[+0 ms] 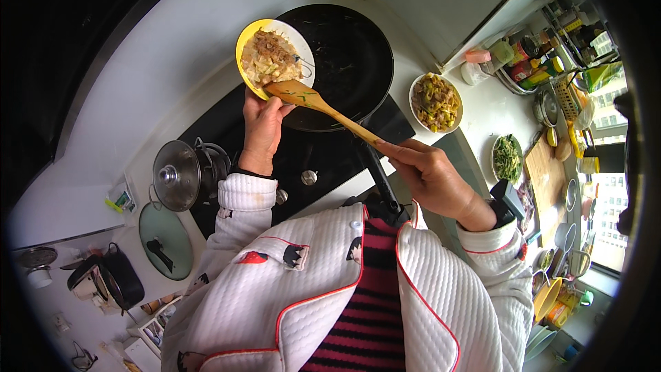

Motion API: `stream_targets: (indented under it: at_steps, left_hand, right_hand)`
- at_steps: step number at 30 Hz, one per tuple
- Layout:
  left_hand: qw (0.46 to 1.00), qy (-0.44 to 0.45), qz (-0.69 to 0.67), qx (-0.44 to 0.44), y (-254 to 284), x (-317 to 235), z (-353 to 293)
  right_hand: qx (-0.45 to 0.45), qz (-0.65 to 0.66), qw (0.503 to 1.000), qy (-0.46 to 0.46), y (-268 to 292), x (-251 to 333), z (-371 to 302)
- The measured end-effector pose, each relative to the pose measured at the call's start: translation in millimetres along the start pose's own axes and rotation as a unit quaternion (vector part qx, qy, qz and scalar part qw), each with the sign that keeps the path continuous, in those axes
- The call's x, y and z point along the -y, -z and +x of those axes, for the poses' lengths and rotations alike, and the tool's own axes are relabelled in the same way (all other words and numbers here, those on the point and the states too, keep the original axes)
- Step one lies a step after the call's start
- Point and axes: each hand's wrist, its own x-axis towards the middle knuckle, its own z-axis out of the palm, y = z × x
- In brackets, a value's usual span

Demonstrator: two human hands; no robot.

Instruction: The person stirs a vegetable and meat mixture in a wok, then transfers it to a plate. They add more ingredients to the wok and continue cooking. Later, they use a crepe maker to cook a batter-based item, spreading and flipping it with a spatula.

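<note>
My left hand (pixel 263 131) grips the near edge of a yellow-and-white bowl (pixel 300 43), which is tilted above the left part of a black wok (pixel 354 62). Cooked food (pixel 268 55), pale and brown pieces, lies in the bowl. In my right hand (pixel 434 178) is the handle of a wooden spatula (pixel 337 116). Its broad blade, with green bits stuck on it, rests at the bowl's near rim beside my left fingers. The wok stands on a black glass cooktop (pixel 303 155), its handle pointing toward me. Only dark residue and a few small bits show inside it.
Right of the wok stands a bowl of cooked food (pixel 435 102), with a plate of chopped greens (pixel 507 158) and a wooden cutting board (pixel 546 182) beyond. A glass-lidded pot (pixel 177 176) and a loose glass lid (pixel 165 241) are at left. Seasoning bottles (pixel 533 62) line the far right.
</note>
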Motion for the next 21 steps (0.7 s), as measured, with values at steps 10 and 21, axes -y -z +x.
stream_targets:
  at_steps: [10,21]
  left_hand:
    - [0.999,0.023,0.033,-0.011,3.1,-3.0,3.5]
    - [0.997,0.049,0.065,-0.016,-4.8,5.4,-1.9]
  right_hand:
    - [-0.048,0.030,0.998,0.005,-30.8,-7.1,15.9]
    - [-0.118,0.020,0.993,-0.015,-60.0,-11.6,44.1]
